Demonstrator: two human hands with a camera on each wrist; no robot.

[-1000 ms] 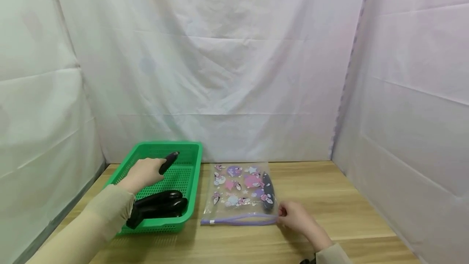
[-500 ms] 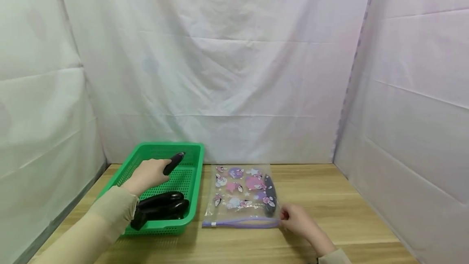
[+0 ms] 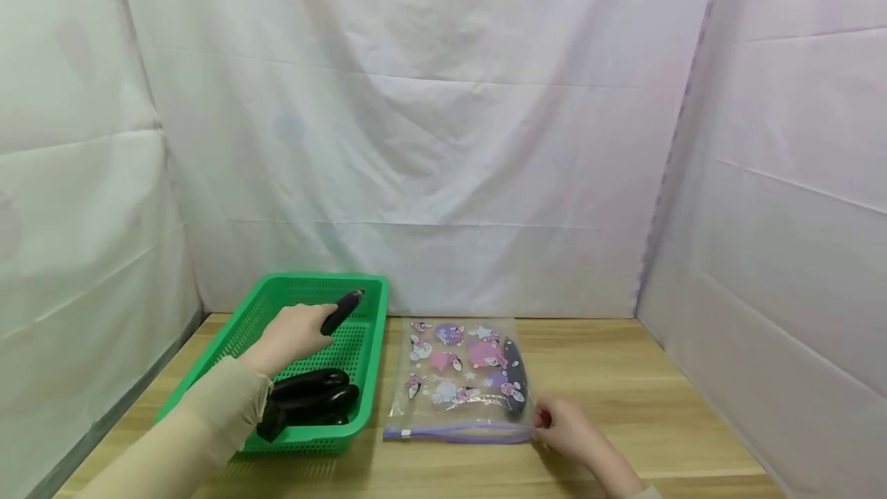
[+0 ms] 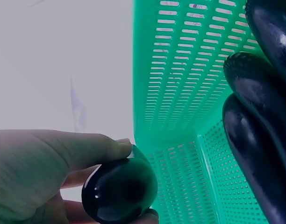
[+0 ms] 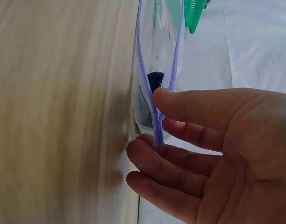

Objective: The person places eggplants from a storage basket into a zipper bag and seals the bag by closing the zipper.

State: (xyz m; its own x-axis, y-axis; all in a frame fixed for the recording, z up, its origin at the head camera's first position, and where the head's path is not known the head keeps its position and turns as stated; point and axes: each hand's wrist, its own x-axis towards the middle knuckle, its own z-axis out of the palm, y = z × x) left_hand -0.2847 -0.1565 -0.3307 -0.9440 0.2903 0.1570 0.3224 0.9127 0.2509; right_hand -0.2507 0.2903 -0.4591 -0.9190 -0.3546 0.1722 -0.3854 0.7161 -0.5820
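- Basket (image 3: 349,345): green, slotted plastic; contains three eggplants (image 3: 312,400) side by side at the near end.
- Bag (image 3: 426,404): clear, printed pink and purple, lying flat; contains one eggplant (image 3: 513,377) along its right side. Purple mouth parted.
- Held eggplant (image 3: 341,313): glossy, near-black; located over the basket's far half.
- Left hand (image 3: 294,336): thumb and fingers gripping the held eggplant.
- Right hand (image 3: 564,430): thumb and fingers pinching the mouth's right end.

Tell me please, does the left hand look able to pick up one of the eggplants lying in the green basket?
Probably not at present: the left hand holds another eggplant, so it looks occupied. Otherwise the way seems free, since the loose eggplants lie uncovered in the open-topped green basket.
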